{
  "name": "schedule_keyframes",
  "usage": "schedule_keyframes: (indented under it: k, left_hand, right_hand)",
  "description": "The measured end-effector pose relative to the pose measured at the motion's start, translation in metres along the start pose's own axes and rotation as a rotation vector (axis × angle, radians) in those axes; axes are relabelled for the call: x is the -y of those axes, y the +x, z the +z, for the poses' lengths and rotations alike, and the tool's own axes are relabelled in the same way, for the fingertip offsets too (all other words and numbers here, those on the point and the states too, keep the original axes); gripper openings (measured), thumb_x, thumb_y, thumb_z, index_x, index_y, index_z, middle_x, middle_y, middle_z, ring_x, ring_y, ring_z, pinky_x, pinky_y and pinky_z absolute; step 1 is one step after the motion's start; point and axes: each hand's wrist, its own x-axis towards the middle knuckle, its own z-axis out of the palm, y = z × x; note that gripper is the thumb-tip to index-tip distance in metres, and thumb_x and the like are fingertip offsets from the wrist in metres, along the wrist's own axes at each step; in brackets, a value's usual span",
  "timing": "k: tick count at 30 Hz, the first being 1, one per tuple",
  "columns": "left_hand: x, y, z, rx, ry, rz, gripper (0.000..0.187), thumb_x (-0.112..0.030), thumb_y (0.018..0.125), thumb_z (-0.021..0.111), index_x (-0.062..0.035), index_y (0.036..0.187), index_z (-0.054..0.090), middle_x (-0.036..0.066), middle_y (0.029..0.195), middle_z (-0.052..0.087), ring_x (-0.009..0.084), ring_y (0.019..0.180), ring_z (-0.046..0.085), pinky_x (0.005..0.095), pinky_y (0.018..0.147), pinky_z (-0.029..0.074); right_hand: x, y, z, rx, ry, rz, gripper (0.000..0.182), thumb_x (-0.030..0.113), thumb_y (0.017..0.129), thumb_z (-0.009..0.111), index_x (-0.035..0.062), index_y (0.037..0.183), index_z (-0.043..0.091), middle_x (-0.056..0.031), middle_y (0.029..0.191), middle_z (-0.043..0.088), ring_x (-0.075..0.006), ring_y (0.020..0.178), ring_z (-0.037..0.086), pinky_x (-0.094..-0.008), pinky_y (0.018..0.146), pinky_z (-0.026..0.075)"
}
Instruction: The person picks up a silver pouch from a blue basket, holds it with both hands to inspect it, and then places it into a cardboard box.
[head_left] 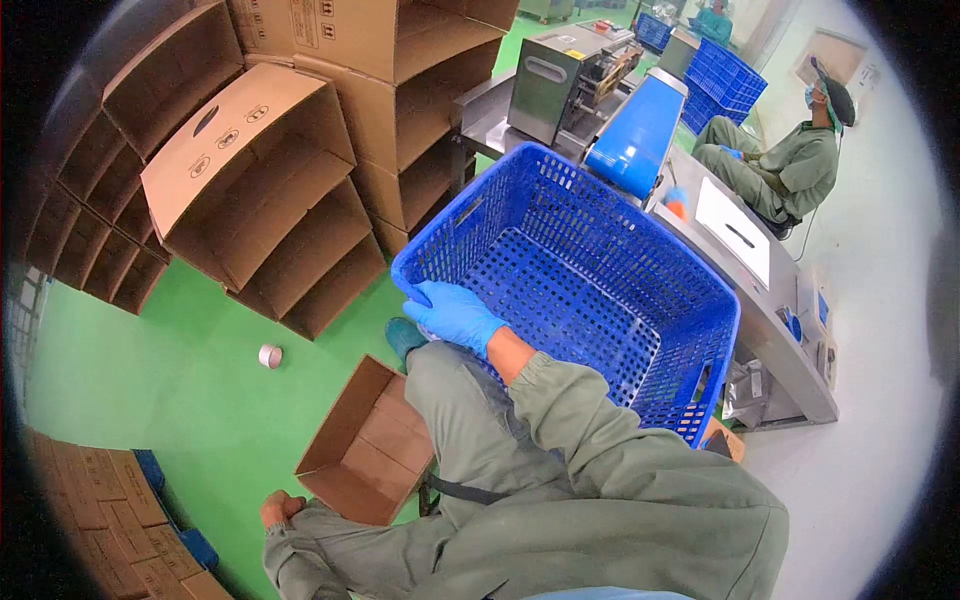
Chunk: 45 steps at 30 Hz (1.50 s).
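Blue crate (pixel 620 225) around 1 o'clock in view. Right hand (pixel 455 316) clamped on its 9 o'clock rim; left hand (pixel 282 507) off it, finger closure can't tell. Steadier: both hands, opposite rims.

Crate (pixel 640 335): blue perforated plastic, slight sheen. Boxes (pixel 255 165): matt brown cardboard, ribbed edges. Conveyor belt (pixel 640 125): smooth glossy blue; machine housing (pixel 543 88): brushed-looking metal. Floor (pixel 225 340): smooth green, faint gloss.
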Motion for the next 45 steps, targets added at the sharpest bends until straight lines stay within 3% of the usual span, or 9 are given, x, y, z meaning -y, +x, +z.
schedule_keyframes:
  k: [23, 26, 45]
  left_hand:
    - [0.009, 0.013, 0.009, -0.029, 0.013, 0.042, 0.054, -0.048, 0.067, 0.068, -0.0025, 0.097, 0.070, 0.019, 0.106, 0.066, 0.0334, 0.098, 0.065, 0.0416, 0.084, 0.051]
    - [0.005, 0.004, 0.004, -0.040, 0.013, 0.038, 0.052, -0.043, 0.067, 0.065, -0.0012, 0.097, 0.069, 0.019, 0.107, 0.065, 0.0329, 0.098, 0.064, 0.0414, 0.084, 0.051]
    - [0.005, 0.007, 0.003, 0.009, 0.020, 0.036, 0.053, -0.045, 0.068, 0.064, -0.0007, 0.097, 0.069, 0.021, 0.106, 0.065, 0.0340, 0.100, 0.064, 0.0415, 0.084, 0.051]
  right_hand:
    - [-0.001, 0.001, 0.001, -0.012, 0.016, -0.018, 0.040, 0.044, 0.088, 0.049, 0.0049, 0.093, 0.059, -0.0214, 0.093, 0.062, -0.0393, 0.091, 0.059, -0.0483, 0.079, 0.045]
    - [0.000, 0.001, 0.001, -0.010, 0.005, -0.020, 0.040, 0.044, 0.088, 0.049, 0.0049, 0.093, 0.059, -0.0213, 0.094, 0.063, -0.0392, 0.091, 0.059, -0.0483, 0.080, 0.045]
    - [0.001, 0.001, 0.000, 0.013, 0.020, 0.027, 0.042, 0.045, 0.088, 0.048, 0.0055, 0.092, 0.059, -0.0208, 0.095, 0.063, -0.0387, 0.092, 0.059, -0.0477, 0.080, 0.045]
